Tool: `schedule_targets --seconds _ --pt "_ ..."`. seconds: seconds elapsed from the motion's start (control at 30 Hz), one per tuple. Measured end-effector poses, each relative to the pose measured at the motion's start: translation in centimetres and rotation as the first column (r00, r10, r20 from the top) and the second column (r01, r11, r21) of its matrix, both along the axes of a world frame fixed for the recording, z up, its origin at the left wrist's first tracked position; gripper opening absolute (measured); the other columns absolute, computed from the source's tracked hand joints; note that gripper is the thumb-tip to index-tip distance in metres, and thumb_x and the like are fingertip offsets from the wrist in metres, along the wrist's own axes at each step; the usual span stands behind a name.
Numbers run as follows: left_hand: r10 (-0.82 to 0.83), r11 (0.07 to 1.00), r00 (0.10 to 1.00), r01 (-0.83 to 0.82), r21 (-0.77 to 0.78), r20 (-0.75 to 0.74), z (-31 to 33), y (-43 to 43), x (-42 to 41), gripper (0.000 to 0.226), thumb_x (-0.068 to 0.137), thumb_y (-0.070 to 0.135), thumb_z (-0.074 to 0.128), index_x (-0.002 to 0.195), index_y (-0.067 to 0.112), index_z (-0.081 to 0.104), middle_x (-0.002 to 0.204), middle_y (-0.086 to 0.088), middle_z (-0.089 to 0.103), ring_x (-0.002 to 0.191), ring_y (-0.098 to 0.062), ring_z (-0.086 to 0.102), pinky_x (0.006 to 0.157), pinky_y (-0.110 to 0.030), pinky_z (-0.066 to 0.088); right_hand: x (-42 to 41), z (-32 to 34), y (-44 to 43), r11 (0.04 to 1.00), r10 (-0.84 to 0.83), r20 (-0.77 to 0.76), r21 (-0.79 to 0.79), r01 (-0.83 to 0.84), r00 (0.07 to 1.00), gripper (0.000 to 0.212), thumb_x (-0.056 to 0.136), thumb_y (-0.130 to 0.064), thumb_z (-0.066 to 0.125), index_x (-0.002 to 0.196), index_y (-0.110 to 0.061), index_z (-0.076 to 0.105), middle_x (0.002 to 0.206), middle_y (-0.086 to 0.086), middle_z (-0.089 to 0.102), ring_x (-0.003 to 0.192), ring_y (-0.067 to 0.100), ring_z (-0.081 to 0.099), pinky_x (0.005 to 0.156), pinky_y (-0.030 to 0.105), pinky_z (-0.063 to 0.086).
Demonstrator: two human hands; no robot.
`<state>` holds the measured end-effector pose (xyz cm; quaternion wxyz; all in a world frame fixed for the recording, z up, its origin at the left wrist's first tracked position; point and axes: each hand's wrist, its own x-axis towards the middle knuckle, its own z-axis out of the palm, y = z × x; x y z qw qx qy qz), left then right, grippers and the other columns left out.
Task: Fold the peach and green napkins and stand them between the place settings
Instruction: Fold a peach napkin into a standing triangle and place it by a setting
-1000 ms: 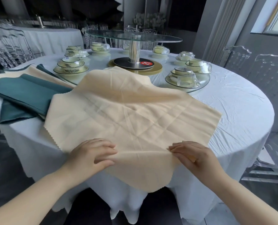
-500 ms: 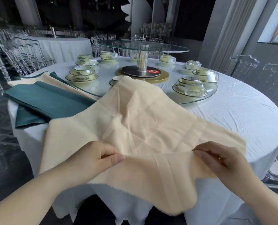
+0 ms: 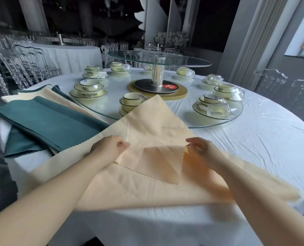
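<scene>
Fingertips (image 3: 124,144) of the left hand (image 3: 108,148) and those of the right hand (image 3: 203,150) pinch a fold line across the peach napkin (image 3: 153,125), both hands clenched on cloth at the 6 o'clock edge of the round table (image 3: 263,148). The napkin's far corner rises in a peak toward 12 o'clock, a small scalloped flap hangs from the pinched line toward the person, and the rest lies spread on the tablecloth. The cloth looks thin, light and limp. It drapes and creases wherever it is unsupported, so it will likely need firm pressed folds before it can stand. The crease ends, where the hands now grip, seem the surest hold, since a grip nearer the middle would let the corners sag. A stack of green and peach napkins (image 3: 46,121) waits at 9 o'clock. Place settings (image 3: 88,89) of stacked bowls ring the glass turntable (image 3: 165,58) from 10 to 2 o'clock, and no folded napkin stands between them yet.
</scene>
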<state>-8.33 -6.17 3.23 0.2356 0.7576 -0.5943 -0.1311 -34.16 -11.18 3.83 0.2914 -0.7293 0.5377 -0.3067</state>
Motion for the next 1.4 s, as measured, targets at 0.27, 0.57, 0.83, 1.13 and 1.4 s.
schedule_targets --seconds 0.27,0.57,0.83,1.13,1.4 --pt "-0.457 0.888 0.822 0.443 -0.123 -0.340 -0.6 1.5 1.3 0.080 0.035 0.092 0.050 0.101 0.048 0.047 0.115 0.028 0.041 0.102 0.012 0.045 0.080 -0.003 0.038 -1.9 -0.2 1.7 0.920 0.288 -0.424 -0.127 -0.371 0.859 0.077 0.058 -0.042 0.054 0.126 -0.051 0.019 0.136 -0.020 0.017 0.128 -0.001 0.017 0.105 0.016 0.009" --pt "-0.507 0.856 0.860 0.510 0.084 -0.057 -1.1 2.4 2.3 0.061 0.062 0.065 0.054 0.119 0.048 0.044 0.117 0.046 0.021 0.122 0.014 0.029 0.104 -0.011 0.027 2.3 -0.6 0.2 0.812 0.276 -0.216 -0.468 -0.348 0.937 0.031 0.074 -0.036 0.049 0.075 -0.015 0.071 0.072 -0.009 0.069 0.085 0.003 0.056 0.074 0.010 0.043" --pt "-0.132 0.970 0.978 0.161 -0.183 0.160 1.0 -2.2 0.9 0.034 0.095 0.037 0.042 0.062 0.034 0.036 0.065 0.015 0.046 0.077 -0.014 0.044 0.058 -0.022 0.032 5.7 3.1 -6.3 0.965 -0.057 -0.051 -0.261 0.042 0.997 0.011 0.088 -0.017 0.055 0.079 -0.014 0.060 0.063 -0.005 0.057 0.068 0.018 0.052 0.059 0.025 0.037" --pt "0.094 0.957 0.958 -0.012 -0.290 0.271 1.2 -8.0 2.1 0.025 0.095 0.036 0.042 0.097 0.018 0.059 0.109 -0.002 0.056 0.109 -0.021 0.047 0.085 -0.027 0.025 8.8 3.6 -10.9 0.935 -0.257 -0.280 -0.313 0.165 0.925 0.023 0.092 -0.024 0.046 0.096 -0.008 0.062 0.101 0.011 0.064 0.102 0.031 0.053 0.087 0.032 0.036" --pt "-0.219 0.896 0.922 0.320 -0.309 0.320 1.7 -3.9 0.2 0.049 0.075 0.041 0.037 0.108 0.016 0.062 0.114 0.002 0.061 0.104 -0.016 0.057 0.094 -0.025 0.022 9.2 3.5 -12.5 0.932 -0.285 -0.297 -0.309 0.191 0.911 0.026 0.092 -0.023 0.045 0.099 -0.004 0.061 0.108 0.014 0.061 0.104 0.032 0.051 0.084 0.034 0.038"
